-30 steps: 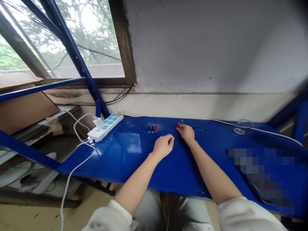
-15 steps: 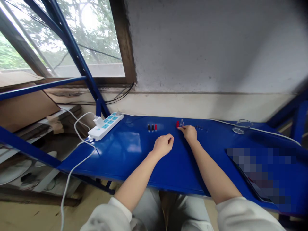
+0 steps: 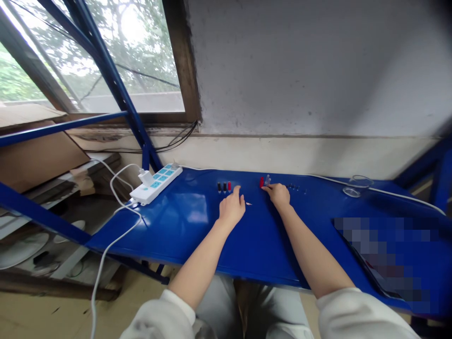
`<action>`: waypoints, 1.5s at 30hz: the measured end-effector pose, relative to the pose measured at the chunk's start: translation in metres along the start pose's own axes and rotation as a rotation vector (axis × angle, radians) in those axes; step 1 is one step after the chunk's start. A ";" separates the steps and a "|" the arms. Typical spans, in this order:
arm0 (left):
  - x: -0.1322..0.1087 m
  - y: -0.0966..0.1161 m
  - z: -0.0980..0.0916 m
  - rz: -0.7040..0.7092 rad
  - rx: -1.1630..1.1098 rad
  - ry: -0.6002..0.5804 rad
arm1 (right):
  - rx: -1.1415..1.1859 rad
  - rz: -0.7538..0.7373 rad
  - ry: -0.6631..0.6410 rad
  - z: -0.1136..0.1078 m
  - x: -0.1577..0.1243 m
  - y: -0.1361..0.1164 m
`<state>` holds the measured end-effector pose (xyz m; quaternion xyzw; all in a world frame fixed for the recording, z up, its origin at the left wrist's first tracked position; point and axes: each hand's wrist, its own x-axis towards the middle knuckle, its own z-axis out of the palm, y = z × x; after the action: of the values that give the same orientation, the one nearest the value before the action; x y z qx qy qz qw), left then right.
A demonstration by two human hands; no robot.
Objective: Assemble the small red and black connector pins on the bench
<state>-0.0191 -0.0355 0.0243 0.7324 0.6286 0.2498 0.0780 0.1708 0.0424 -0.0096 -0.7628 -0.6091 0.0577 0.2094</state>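
My left hand [image 3: 231, 208] is over the blue table, index finger stretched forward and thumb apart, with nothing seen in it. Just beyond its fingertip stand two small black-topped pieces [image 3: 221, 187] and a red one [image 3: 229, 186] in a row. A tiny shiny pointed piece [image 3: 249, 204] lies to the right of this hand. My right hand [image 3: 280, 195] has its thumb and index finger pinched together beside small red pieces [image 3: 262, 182]; what the fingertips hold is too small to tell. Clear little tubes [image 3: 267, 180] stand just behind those fingers.
Several tiny clear pieces [image 3: 296, 188] lie right of my right hand. A round clear dish [image 3: 351, 192] sits farther right by a white cable. A white power strip [image 3: 157, 184] is at the left end of the table [image 3: 197, 235]. A pixelated dark item [image 3: 374, 259] lies front right.
My left hand has shifted left and its closed fingers have opened out. The tiny shiny piece now shows on the table near where that hand was. My right hand stays put.
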 end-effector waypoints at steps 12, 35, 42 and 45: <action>0.013 -0.021 0.005 -0.146 0.020 0.035 | -0.164 -0.045 -0.019 -0.017 -0.021 -0.013; 0.020 -0.019 0.015 -0.030 -0.337 0.112 | -0.004 -0.152 -0.001 -0.036 -0.078 -0.042; 0.007 0.001 0.016 0.073 -1.038 -0.060 | 0.474 -0.106 -0.014 -0.026 -0.076 -0.045; 0.004 0.007 0.013 0.091 -1.128 -0.118 | 0.697 -0.178 0.032 -0.024 -0.077 -0.046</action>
<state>-0.0067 -0.0302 0.0170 0.6162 0.3603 0.5087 0.4814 0.1180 -0.0291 0.0167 -0.5904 -0.6135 0.2316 0.4705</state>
